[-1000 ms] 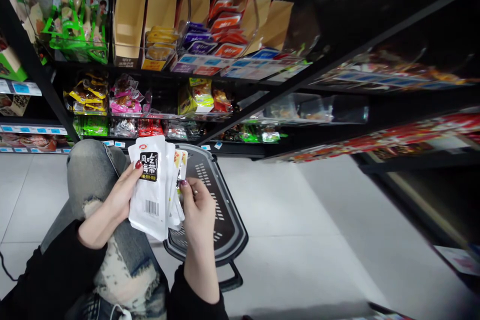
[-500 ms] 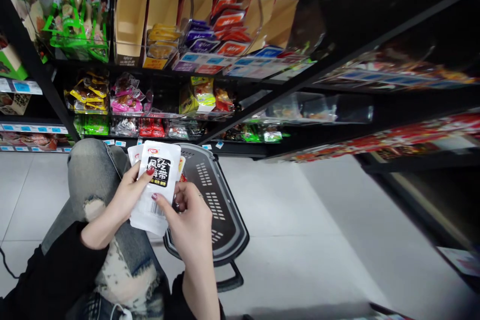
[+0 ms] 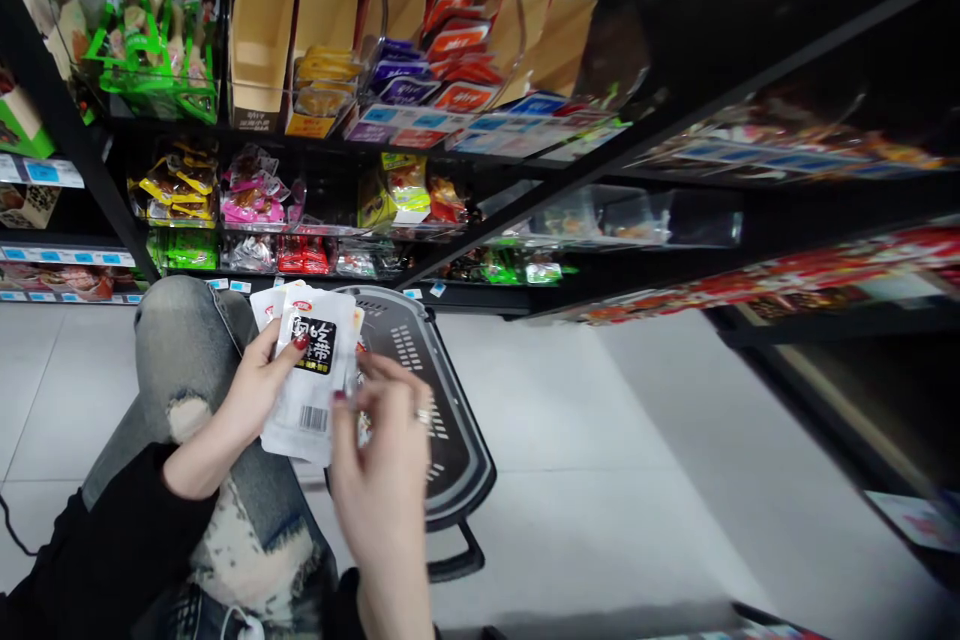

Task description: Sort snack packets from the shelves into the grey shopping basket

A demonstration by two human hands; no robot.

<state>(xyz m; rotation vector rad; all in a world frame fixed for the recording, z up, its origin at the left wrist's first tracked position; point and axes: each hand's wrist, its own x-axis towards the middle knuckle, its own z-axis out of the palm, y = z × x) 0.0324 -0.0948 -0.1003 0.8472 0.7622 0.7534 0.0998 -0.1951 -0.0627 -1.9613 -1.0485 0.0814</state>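
My left hand (image 3: 259, 385) is closed around several white snack packets (image 3: 296, 420), its thumb with dark red nail pressed on the front one. That packet carries a black label with white lettering and a barcode below it. More packets fan out behind it, partly hidden. By the lower right edge of the packets is my right hand (image 3: 386, 430), slightly blurred. Its thumb and fingers are apart, and I see nothing held between them. A ring shows on one finger. Under the hands stands a dark shopping basket (image 3: 461, 420) with slotted bottom, partly covered by the right hand and packets.
Black shelves (image 3: 450, 295) run across the front with bagged snacks. Tan cardboard boxes (image 3: 262, 20) line the upper shelf beside green snack bags (image 3: 157, 50). My bent knee (image 3: 176, 330) in ripped jeans is at the left. Light floor tiles (image 3: 570, 420) lie right of the basket.
My right thumb has come off the front packet, and the right hand has opened and shifted slightly at its edge. The left hand keeps its hold; the packets have tilted a little.
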